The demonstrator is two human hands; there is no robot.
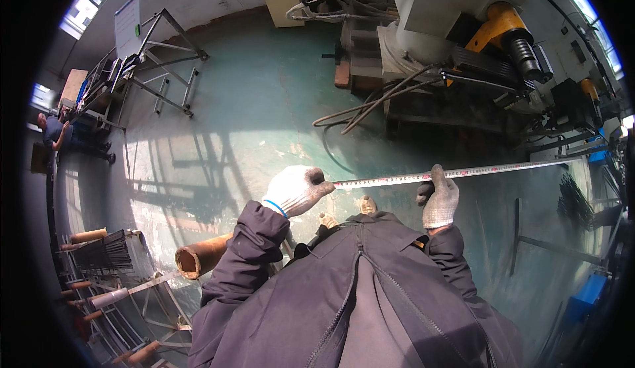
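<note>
A white tape measure blade [383, 181] stretches in front of my body and runs on to the right, past my right hand. My left hand [296, 190], in a white knit glove with a blue cuff edge, is closed on the blade's left end. Whether a case sits inside that fist is hidden. Further right my right hand [440, 200], in a white glove with dark fingertips, pinches the blade, one finger raised above its upper edge. Both of my arms wear dark jacket sleeves.
A large machine [423, 34] with hoses and an orange part stands ahead right. A brown tube [202, 257] lies by my left elbow, near a rack of rods [106, 252]. Metal frames [165, 63] stand at far left; another person [73, 136] is there. A metal bar [559, 245] is at right.
</note>
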